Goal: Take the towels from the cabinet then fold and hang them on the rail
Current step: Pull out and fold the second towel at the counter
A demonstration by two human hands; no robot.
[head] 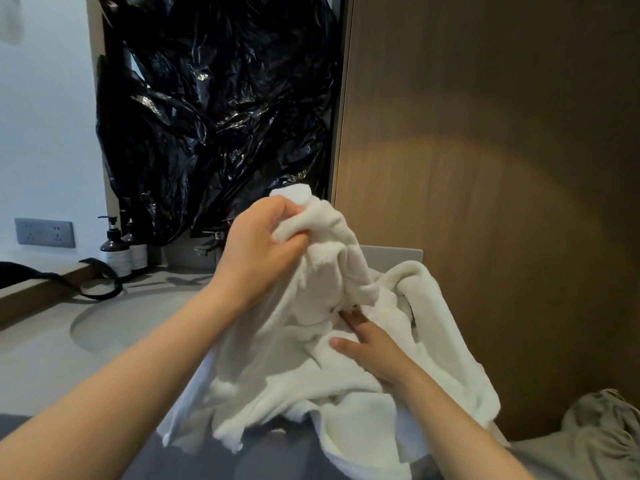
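Grey cloth (595, 434): crumpled, nearest of all, to the right of and below the right forearm.
Towel (311, 375): white and rumpled, in a loose heap under and between both hands; its near edge hangs towards the person, and one end is lifted into a peak.
Right hand (374, 348): lies low on the heap with its fingers stretched out, the fingertips tucked into a fold and the thumb resting flat on the cloth.
Left hand (263, 237): raised above and beyond the right one, its fingers curled tight round the bunched top of the towel.
Hands: apart, left high, right low, both on the same towel.
Table (41, 358): pale grey, to the left of the left forearm.
Sink (114, 323): round, sunk in the table left of the left wrist.
Black strap (100, 282): looped on the table beyond the sink.
Bottles (116, 251): two dark pump bottles, well left of the left hand, at the wall.
Tap (207, 244): just behind the left hand, partly hidden.
Socket (45, 233): grey plate on the wall, far left.
Black plastic (214, 109): a shiny, creased sheet above and behind the left hand.
Wooden panel (502, 168): brown, upright, beyond and to the right of the right hand.
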